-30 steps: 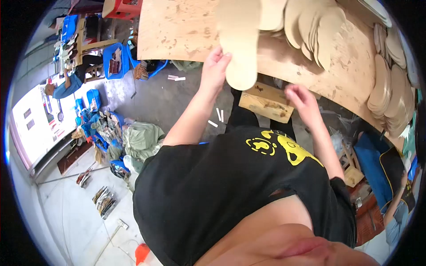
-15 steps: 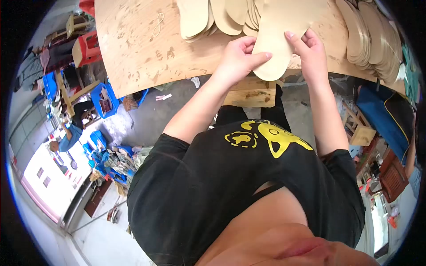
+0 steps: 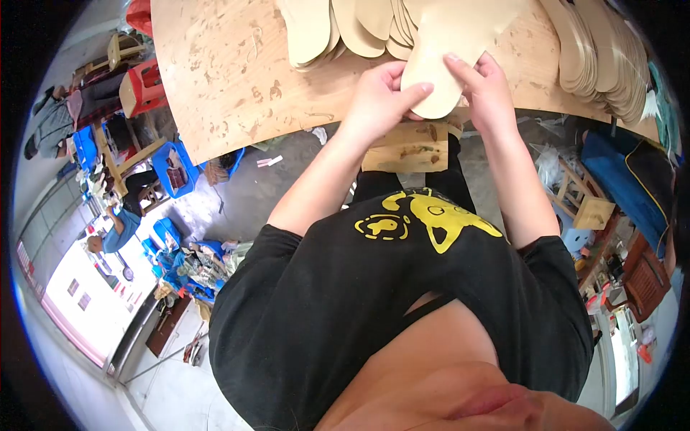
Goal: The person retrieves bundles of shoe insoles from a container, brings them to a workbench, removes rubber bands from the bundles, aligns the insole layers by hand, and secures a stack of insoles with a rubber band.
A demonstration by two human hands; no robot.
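A beige, foot-shaped insole [image 3: 437, 86] is held between my two hands at the near edge of the wooden table. My left hand [image 3: 381, 100] grips its left side, thumb on top and fingers curled under. On the right side, the thumb of my right hand [image 3: 485, 90] presses the upper face while the other fingers sit at the edge or behind. The insole's rounded end points towards me; its far end runs up to the top of the view. Just beyond my left hand lie several fanned insoles [image 3: 305, 36] of the same colour.
More insoles [image 3: 611, 57] lie in overlapping rows at the table's right. A thin loop of string [image 3: 254, 42] rests on the table [image 3: 208, 86]. Below stand a wooden stool [image 3: 406, 147], blue bins [image 3: 176, 169] and a red stool [image 3: 144, 87]. Another person [image 3: 118, 230] is at far left.
Both hands and the held insole have shifted slightly left, and the insole's near end sits a little higher in view. The whole view has moved slightly. Both hands keep their hold.
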